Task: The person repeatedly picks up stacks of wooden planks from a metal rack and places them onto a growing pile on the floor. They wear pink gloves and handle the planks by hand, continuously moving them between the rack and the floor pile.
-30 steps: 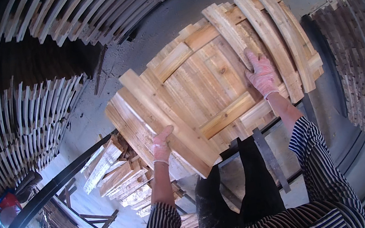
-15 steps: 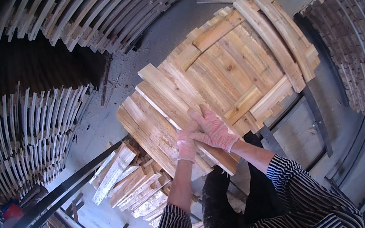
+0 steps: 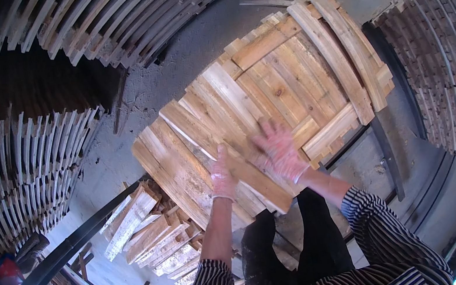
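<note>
A low stack of curved wooden slats (image 3: 265, 78) lies in front of me on a dark metal frame. A long loose slat (image 3: 203, 137) rests diagonally on top of it. My left hand (image 3: 222, 174), in a thin glove, grips the near part of this slat along its edge. My right hand (image 3: 279, 148), also gloved, lies flat with fingers spread on the slats just right of it, blurred by motion. Two more curved slats (image 3: 338, 49) cross the far right end of the stack.
Tall ranks of curved slats stand at the left (image 3: 26, 172), along the top (image 3: 121, 17) and at the right (image 3: 448, 74). A heap of short offcuts (image 3: 147, 231) lies lower left by a dark rail (image 3: 73, 248). Grey concrete floor (image 3: 182, 72) runs between.
My right hand came from the far right slats to the middle beside my left hand. The left hand stayed on the diagonal slat. The view has shifted slightly.
</note>
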Available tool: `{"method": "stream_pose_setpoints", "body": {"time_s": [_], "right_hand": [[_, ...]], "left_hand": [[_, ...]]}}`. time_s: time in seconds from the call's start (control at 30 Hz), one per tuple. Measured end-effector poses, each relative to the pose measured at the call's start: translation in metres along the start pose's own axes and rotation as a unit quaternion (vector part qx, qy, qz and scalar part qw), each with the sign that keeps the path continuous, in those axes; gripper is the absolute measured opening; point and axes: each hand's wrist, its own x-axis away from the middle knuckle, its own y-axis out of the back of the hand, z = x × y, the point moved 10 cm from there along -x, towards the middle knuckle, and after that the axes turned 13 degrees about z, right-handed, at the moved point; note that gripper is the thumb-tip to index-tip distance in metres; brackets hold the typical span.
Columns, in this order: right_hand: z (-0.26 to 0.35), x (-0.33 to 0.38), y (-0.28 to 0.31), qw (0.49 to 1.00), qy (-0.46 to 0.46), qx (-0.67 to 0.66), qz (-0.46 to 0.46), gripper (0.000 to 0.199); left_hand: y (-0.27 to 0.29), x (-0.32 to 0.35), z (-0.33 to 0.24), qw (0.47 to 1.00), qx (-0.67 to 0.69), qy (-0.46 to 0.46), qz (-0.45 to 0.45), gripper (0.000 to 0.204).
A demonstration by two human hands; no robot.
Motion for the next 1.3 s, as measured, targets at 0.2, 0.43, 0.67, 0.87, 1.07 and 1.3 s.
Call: {"method": "stream_pose_setpoints", "body": {"time_s": [0.2, 0.43, 0.67, 0.87, 1.07, 1.3], "right_hand": [[-0.043, -0.001, -0.003, 0.926, -0.045, -0.372, 0.051, 0.083], [-0.14, -0.022, 0.015, 0.985, -0.12, -0.114, -0.039, 0.069], [-0.156, -0.021, 0.039, 0.978, -0.114, 0.038, -0.171, 0.07], [-0.337, -0.011, 0.118, 0.93, -0.321, 0.116, -0.133, 0.074], [-0.278, -0.041, 0.095, 0.96, -0.272, 0.037, -0.063, 0.073], [-0.193, -0.052, 0.045, 0.983, -0.028, -0.169, -0.065, 0.065]], "left_hand": [[-0.007, 0.014, -0.016, 0.995, -0.095, -0.034, -0.012, 0.086], [0.239, 0.115, -0.092, 0.833, -0.394, -0.046, -0.387, 0.095], [0.261, 0.097, -0.066, 0.881, -0.33, -0.025, -0.339, 0.088], [0.267, 0.06, -0.041, 0.948, -0.216, -0.003, -0.235, 0.077], [0.307, 0.071, -0.044, 0.949, -0.203, 0.011, -0.24, 0.079], [0.306, 0.072, -0.044, 0.945, -0.225, 0.009, -0.239, 0.072]]}}
